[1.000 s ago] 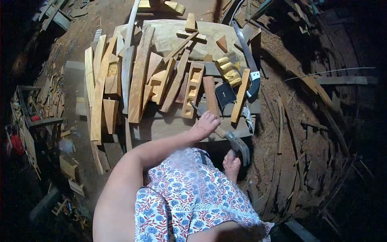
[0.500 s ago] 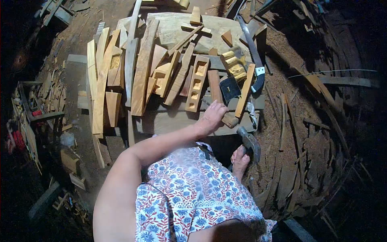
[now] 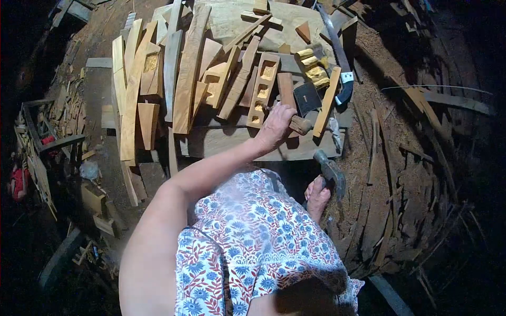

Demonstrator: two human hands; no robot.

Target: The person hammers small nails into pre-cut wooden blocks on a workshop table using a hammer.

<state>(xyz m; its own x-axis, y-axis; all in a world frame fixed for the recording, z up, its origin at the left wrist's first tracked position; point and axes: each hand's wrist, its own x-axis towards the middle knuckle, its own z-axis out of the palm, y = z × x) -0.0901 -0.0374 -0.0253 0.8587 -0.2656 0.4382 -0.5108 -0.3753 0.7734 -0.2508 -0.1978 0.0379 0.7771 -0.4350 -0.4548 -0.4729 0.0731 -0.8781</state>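
Observation:
My left hand (image 3: 276, 125) is closed around a wooden-handled chisel (image 3: 301, 125); the handle end sticks out to the right and the blade is mostly hidden. The hand lies beside the lower end of a wooden block with several square holes (image 3: 262, 87), and the tool's tip appears near one of the lower holes. Low on the right, my right hand (image 3: 318, 197) grips a hammer (image 3: 332, 173), its metal head raised in front of the bench edge. A reddish-brown wood strip (image 3: 286, 90) and a dark flat square piece (image 3: 307, 98) lie just beyond my left hand.
Wooden strips and blocks (image 3: 190, 73) cover the left of the bench (image 3: 232, 146). A handsaw (image 3: 337, 47) lies at the right edge, near a yellowish notched block (image 3: 314, 68) and a light wood strip (image 3: 328, 102). Sawdust and scraps (image 3: 371, 152) cover the ground to the right.
My left hand has moved with the chisel toward the lower end of the holed block. The whole view has shifted, so the bench sits higher. My right hand still holds the hammer low.

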